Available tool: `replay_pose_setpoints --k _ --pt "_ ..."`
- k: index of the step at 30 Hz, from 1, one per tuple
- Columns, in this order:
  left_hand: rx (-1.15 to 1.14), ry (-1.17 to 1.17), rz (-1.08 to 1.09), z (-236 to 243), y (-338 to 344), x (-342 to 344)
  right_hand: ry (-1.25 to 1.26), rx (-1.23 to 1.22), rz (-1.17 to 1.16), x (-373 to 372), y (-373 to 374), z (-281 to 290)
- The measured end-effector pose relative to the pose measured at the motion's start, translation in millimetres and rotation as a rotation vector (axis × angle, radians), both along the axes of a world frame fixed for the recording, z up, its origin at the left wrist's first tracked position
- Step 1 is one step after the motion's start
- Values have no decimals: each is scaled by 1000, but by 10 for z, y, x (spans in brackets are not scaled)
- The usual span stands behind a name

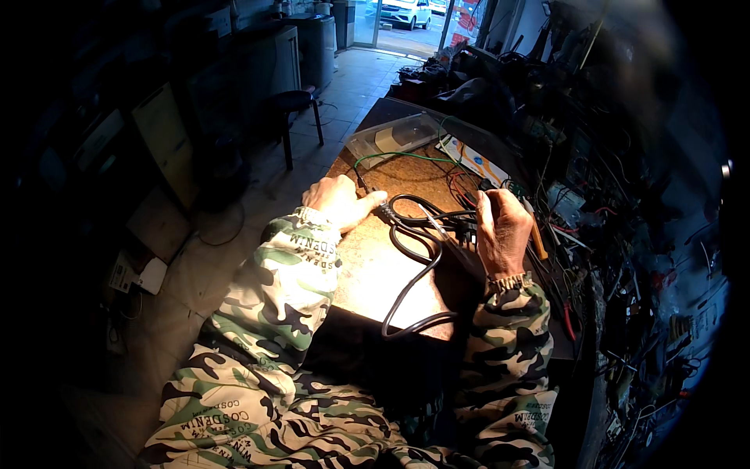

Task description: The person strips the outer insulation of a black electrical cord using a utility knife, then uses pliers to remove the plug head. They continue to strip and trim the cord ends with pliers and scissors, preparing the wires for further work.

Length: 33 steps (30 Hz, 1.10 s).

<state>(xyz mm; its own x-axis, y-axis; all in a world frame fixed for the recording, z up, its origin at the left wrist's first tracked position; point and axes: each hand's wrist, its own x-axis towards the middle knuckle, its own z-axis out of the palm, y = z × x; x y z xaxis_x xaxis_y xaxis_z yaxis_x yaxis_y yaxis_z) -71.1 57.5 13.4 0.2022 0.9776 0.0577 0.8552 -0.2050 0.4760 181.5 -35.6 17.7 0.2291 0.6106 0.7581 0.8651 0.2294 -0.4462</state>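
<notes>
At the left side of the lit brown workbench [375,270], my left hand [337,202] is closed around a slim black piece [361,182] from which a green wire [414,155] runs off. Its thumb points right, close to the thick black end of a cable [431,270] that loops over the bench and its front edge. My right hand [505,227] is pinched, fingertips down by a tangle of dark cords; what they hold is hidden. A thin light-coloured rod [432,220] lies across the cable between my hands.
A clear plastic tray [362,147] stands at the bench's far end, beside a white-and-orange packet [476,160]. Right of my right hand are an orange-handled tool [538,241] and a red handle [569,322]. Heaped wires and parts [625,266] crowd the right; a black stool [289,102] stands left.
</notes>
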Motion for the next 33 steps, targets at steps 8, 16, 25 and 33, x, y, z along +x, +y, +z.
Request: replay_pose_setpoints --k 8,16,25,33 --pt "-89 -40 -61 109 10 155 26 44 -81 125 92 -326" --pt "-82 -852 -423 51 111 632 546 114 -26 598 69 -331" --pt "384 -484 -658 -56 -196 942 922 -207 574 206 10 -159" --pt "575 -344 -651 -170 -230 951 939 -163 600 58 45 -247"
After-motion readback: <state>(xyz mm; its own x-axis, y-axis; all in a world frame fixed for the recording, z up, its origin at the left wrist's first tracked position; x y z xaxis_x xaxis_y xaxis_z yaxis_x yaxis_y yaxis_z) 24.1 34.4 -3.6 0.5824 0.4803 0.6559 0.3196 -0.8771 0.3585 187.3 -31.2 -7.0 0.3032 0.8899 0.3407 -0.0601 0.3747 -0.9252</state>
